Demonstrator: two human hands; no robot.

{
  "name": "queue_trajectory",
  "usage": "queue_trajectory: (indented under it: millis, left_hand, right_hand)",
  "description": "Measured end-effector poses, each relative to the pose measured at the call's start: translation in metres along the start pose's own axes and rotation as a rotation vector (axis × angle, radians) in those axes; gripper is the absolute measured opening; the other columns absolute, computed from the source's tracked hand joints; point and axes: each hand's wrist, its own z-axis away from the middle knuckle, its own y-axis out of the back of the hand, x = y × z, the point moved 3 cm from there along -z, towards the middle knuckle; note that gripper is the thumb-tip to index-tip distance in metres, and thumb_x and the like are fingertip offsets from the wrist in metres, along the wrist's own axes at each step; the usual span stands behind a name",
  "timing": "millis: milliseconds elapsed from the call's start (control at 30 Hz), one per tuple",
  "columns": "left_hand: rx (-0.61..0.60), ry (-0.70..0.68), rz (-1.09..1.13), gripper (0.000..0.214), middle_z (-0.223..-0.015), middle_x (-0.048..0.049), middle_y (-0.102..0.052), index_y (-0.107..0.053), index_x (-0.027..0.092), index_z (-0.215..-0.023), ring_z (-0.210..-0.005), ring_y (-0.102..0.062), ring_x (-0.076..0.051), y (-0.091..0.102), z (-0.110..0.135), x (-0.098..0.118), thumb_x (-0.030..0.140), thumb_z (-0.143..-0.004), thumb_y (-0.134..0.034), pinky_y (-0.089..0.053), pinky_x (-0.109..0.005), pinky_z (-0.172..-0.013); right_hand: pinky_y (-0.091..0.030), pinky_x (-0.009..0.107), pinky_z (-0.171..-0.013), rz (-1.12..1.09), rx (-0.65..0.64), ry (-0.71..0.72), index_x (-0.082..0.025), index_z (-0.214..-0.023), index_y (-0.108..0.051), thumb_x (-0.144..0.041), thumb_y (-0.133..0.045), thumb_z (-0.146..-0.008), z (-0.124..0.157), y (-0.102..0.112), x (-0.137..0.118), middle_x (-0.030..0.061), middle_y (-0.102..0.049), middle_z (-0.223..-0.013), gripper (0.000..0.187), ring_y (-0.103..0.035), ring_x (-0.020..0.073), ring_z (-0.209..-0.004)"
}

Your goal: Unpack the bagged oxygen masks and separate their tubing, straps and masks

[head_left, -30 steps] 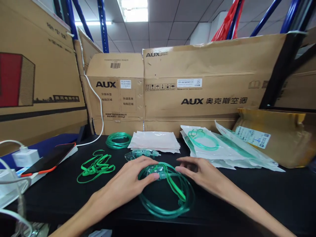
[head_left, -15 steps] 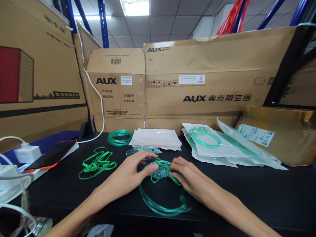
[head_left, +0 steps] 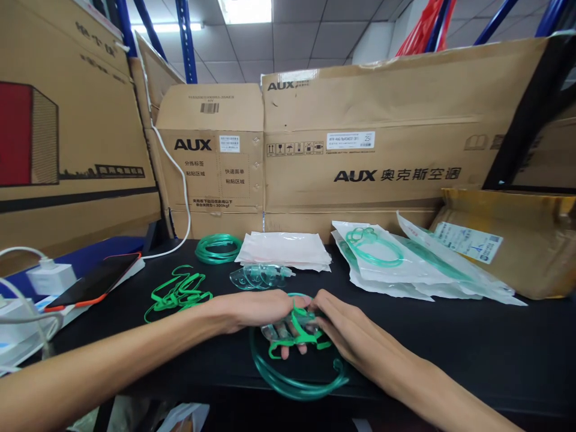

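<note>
A clear green-tinted oxygen mask with a bright green elastic strap is between my hands. My left hand is closed round the mask, its fingertips showing below it through and under the strap. My right hand is bent in at the mask's right side, touching it; its fingertips are partly hidden, and what they pinch is hard to make out. Beneath both hands a coil of green tubing lies on the black table, its connector end near my right wrist.
Behind my hands lie several clear masks, a stack of white pouches and another tubing coil. Loose green straps are at left, near a phone. Packed pouches and a brown parcel stand right; cardboard walls the back.
My left hand has turned over and closed on the mask, its fingers now underneath. The strap has shifted toward me across the mask. My right hand stays close by.
</note>
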Motion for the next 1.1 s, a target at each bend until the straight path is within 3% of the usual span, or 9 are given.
queue_trajectory:
  millis: [133, 233, 367, 600, 767, 967, 1100]
  left_hand:
    - [-0.036, 0.082, -0.077, 0.032, -0.085, -0.0031, -0.075, -0.072, 0.022, -0.098, -0.064, -0.066, -0.016, 0.002, -0.006, 0.004, 0.028, -0.089, -0.042, -0.050, -0.030, -0.071]
    - [-0.050, 0.040, -0.149, 0.031, -0.083, -0.0035, -0.073, -0.072, 0.020, -0.094, -0.068, -0.064, -0.017, 0.003, -0.009, 0.007, 0.028, -0.087, -0.043, -0.048, -0.029, -0.070]
    - [-0.013, -0.081, -0.408, 0.034, -0.095, -0.0019, -0.071, -0.070, 0.020, -0.089, -0.087, -0.061, -0.018, 0.003, -0.006, 0.013, 0.027, -0.091, -0.037, -0.044, -0.028, -0.079]
    - [0.114, -0.150, -0.739, 0.032, -0.088, -0.0012, -0.061, -0.056, 0.020, -0.087, -0.082, -0.057, -0.017, -0.004, 0.013, 0.014, 0.028, -0.100, -0.028, -0.044, -0.026, -0.078]
    - [0.166, -0.232, -1.043, 0.030, -0.091, -0.0010, -0.060, -0.053, 0.020, -0.092, -0.078, -0.058, -0.016, -0.014, 0.027, 0.012, 0.014, -0.102, -0.025, -0.044, -0.023, -0.073]
    - [0.290, -0.353, -1.495, 0.022, -0.096, -0.0038, -0.064, -0.056, 0.021, -0.107, -0.070, -0.059, -0.019, -0.025, 0.040, -0.001, 0.010, -0.095, -0.041, -0.038, -0.028, -0.058]
    - [0.498, -0.276, -1.511, 0.018, -0.081, -0.0022, -0.064, -0.057, 0.022, -0.099, -0.065, -0.061, -0.022, -0.032, 0.037, -0.003, 0.024, -0.100, -0.039, -0.037, -0.030, -0.053]
  right_hand:
    - [-0.052, 0.033, -0.075, 0.091, -0.041, 0.019, -0.024, -0.103, -0.058, -0.026, -0.040, -0.105, 0.001, 0.004, -0.004, 0.0056, -0.063, -0.097, 0.019, -0.063, 0.0199, -0.085]
    - [-0.049, 0.032, -0.072, 0.108, -0.094, 0.001, -0.021, -0.097, -0.060, -0.028, -0.040, -0.106, 0.000, 0.004, -0.001, 0.0042, -0.061, -0.090, 0.022, -0.060, 0.0189, -0.080]
    - [-0.043, 0.031, -0.067, 0.147, -0.098, 0.046, -0.019, -0.094, -0.059, -0.027, -0.038, -0.107, 0.003, 0.001, 0.004, 0.0043, -0.058, -0.086, 0.026, -0.056, 0.0184, -0.076]
    - [-0.036, 0.030, -0.065, 0.167, -0.060, 0.170, -0.018, -0.091, -0.059, -0.023, -0.040, -0.106, 0.005, -0.001, 0.003, 0.0026, -0.058, -0.082, 0.025, -0.051, 0.0169, -0.072]
    - [-0.037, 0.029, -0.068, 0.157, -0.071, 0.182, -0.019, -0.093, -0.058, -0.021, -0.041, -0.106, 0.004, -0.002, 0.004, 0.0015, -0.060, -0.082, 0.021, -0.051, 0.0162, -0.073]
    - [-0.042, 0.031, -0.081, 0.147, -0.107, 0.188, -0.020, -0.096, -0.058, -0.026, -0.038, -0.107, 0.004, -0.006, 0.004, 0.0012, -0.063, -0.084, 0.023, -0.055, 0.0156, -0.074]
    - [-0.042, 0.033, -0.088, 0.139, -0.117, 0.205, -0.021, -0.094, -0.056, -0.026, -0.037, -0.108, 0.004, -0.008, 0.001, 0.0001, -0.064, -0.084, 0.024, -0.057, 0.0150, -0.075]
